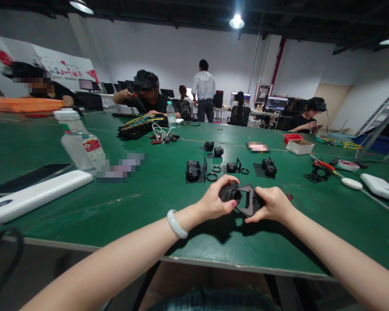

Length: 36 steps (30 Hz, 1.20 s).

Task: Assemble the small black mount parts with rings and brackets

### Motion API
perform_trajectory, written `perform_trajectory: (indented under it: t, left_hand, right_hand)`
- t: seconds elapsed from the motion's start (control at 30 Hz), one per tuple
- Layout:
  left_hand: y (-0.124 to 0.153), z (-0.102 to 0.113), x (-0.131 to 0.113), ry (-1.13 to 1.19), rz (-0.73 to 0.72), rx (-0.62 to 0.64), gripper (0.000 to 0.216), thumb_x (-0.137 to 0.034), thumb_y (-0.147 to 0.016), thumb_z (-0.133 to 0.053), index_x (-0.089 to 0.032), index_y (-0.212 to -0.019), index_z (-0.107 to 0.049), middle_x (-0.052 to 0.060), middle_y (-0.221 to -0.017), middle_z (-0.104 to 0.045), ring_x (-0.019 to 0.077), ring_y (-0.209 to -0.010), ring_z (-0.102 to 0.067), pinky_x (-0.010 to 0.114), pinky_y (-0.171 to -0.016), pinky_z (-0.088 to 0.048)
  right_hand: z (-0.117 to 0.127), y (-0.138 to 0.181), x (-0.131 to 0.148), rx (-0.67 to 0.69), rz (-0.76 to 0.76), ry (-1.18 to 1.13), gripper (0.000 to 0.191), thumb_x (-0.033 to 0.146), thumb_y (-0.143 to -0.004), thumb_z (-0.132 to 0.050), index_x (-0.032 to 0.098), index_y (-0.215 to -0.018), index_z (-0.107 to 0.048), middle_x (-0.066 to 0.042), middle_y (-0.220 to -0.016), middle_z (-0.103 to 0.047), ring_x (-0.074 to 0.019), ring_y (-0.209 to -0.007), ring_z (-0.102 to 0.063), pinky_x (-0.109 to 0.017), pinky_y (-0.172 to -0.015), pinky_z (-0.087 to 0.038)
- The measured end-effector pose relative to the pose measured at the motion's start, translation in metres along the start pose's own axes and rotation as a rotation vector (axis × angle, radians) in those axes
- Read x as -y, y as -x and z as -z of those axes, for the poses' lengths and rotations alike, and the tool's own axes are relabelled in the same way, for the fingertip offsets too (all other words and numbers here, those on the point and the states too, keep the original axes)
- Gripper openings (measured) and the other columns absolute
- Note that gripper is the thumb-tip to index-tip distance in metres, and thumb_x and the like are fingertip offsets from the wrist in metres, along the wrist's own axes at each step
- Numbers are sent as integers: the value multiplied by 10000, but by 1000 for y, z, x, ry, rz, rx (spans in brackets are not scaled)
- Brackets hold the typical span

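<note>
Pinched between the thumb and curled fingers of the left hand, a blocky matte-black plastic housing with a stepped, lens-like end; gripped along its outer side in the right hand, a thin black plastic frame with a large squarish cut-out. Both pieces between the hands, near the front edge of the smooth green bench, apparently raised above it, judging by the dark shadow below. Just right of the housing, the frame, nearer the right hand, standing roughly on edge and tilted, its longer axis seemingly steep; toward it, seemingly, the housing's narrower end. Hard to make out whether touching or slightly apart. Hidden behind the left fingers, the housing's far side; under the right hand, the frame's outer part. Beyond the hands, a loose group of black plastic assemblies and thin black rings, too small for fine detail. Past the right hand, a small red object, mostly covered and impossible to identify.
</note>
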<state>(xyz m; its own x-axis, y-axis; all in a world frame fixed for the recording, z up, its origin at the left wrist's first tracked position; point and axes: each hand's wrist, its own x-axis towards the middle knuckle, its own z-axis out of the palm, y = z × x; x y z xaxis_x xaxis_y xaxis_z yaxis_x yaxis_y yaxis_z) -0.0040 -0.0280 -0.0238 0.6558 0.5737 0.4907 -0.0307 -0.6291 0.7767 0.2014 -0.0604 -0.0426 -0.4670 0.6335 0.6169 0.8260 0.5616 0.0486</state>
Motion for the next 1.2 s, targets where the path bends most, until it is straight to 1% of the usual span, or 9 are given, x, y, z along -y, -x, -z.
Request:
perform_trajectory:
  t: [0.27,0.57,0.83,1.07,1.2]
  left_hand:
    - [1,0,-2,-14,-32,19,465,-368,-613,-517,-142,-998,-386,24,-820,-462,125,-683,-445,231,-609,-390]
    - [2,1,-7,-128,8,59,441,-342,-586,-509,-136,-968,-429,29,-817,-489,136,-687,-449,247,-630,-405]
    - [2,1,-8,-158,3,99,435,-354,-585,-514,-134,-952,-438,18,-802,-480,120,-663,-442,235,-617,-402]
    - [4,0,-6,-197,31,117,419,-293,-593,-527,-136,-969,-426,4,-759,-479,109,-633,-439,219,-578,-396]
    - [4,0,-5,-228,27,124,409,-293,-599,-530,-147,-966,-425,-7,-743,-476,101,-616,-432,210,-560,-389]
  right_hand:
    - [1,0,-1,-26,63,44,572,737,-499,-440,168,-549,-399,14,-433,-460,-87,-376,-439,-219,-421,-223]
    - [2,0,-5,-33,128,93,563,736,-528,-415,173,-531,-410,-4,-425,-470,-106,-395,-458,-234,-424,-223]
    - [3,1,-8,-43,172,133,571,736,-536,-408,166,-511,-415,-3,-418,-450,-99,-392,-435,-236,-428,-231]
    - [1,1,-12,-53,202,151,576,733,-544,-403,159,-505,-435,-8,-415,-448,-100,-399,-424,-239,-433,-230]
    - [0,2,-14,-55,223,149,577,730,-558,-391,158,-509,-446,-8,-417,-446,-98,-402,-413,-244,-439,-230]
